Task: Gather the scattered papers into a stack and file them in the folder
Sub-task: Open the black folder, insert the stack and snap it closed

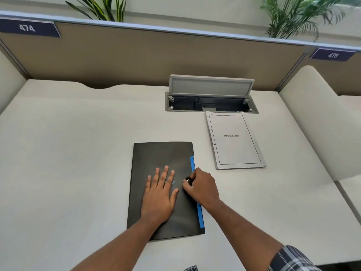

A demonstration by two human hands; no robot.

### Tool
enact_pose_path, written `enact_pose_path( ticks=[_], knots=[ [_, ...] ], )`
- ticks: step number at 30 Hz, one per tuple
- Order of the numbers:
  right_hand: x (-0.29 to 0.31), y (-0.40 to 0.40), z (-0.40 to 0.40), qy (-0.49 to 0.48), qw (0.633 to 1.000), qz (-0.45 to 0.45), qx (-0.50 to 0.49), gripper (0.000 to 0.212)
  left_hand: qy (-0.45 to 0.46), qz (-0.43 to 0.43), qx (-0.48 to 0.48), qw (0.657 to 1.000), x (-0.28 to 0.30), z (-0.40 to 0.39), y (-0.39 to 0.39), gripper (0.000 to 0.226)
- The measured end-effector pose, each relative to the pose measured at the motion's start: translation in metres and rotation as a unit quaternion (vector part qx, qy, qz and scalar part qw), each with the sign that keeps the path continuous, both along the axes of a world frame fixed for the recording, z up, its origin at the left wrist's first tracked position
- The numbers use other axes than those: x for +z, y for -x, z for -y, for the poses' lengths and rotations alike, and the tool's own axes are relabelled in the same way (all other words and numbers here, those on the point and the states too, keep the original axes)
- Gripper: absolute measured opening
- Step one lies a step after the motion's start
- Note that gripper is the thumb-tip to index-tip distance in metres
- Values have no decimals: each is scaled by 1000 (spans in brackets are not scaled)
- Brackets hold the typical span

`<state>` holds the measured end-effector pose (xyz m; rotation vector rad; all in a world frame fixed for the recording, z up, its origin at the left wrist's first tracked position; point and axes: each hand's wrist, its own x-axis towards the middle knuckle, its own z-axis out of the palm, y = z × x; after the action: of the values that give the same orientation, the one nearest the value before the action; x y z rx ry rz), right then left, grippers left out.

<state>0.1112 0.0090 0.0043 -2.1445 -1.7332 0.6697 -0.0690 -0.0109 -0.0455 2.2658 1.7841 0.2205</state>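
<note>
A black folder [162, 155] with a blue strip along its right edge lies closed on the white desk, near its front middle. My left hand [161, 194] rests flat on the cover, fingers spread. My right hand [203, 187] is at the folder's right edge, fingers curled around a small round black clasp [188, 180] on the cover. A stack of white papers [233, 140], top sheet reading "BIBLIOGRAPHY" inside a thin frame, lies squared up to the right and farther back, apart from the folder and both hands.
A cable box [211, 103] set into the white desk [78, 153] stands with its grey lid [211, 86] raised, just behind the papers. A tan partition [136, 55] closes the back, low dividers the sides. Plants stand behind the partition.
</note>
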Motion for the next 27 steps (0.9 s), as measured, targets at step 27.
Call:
enact_pose_path(
  ticks=[27],
  knots=[
    [-15,-102,22,-21,992,-112,-62,28,6,-20,0,1000,22,-3,-13,66]
  ],
)
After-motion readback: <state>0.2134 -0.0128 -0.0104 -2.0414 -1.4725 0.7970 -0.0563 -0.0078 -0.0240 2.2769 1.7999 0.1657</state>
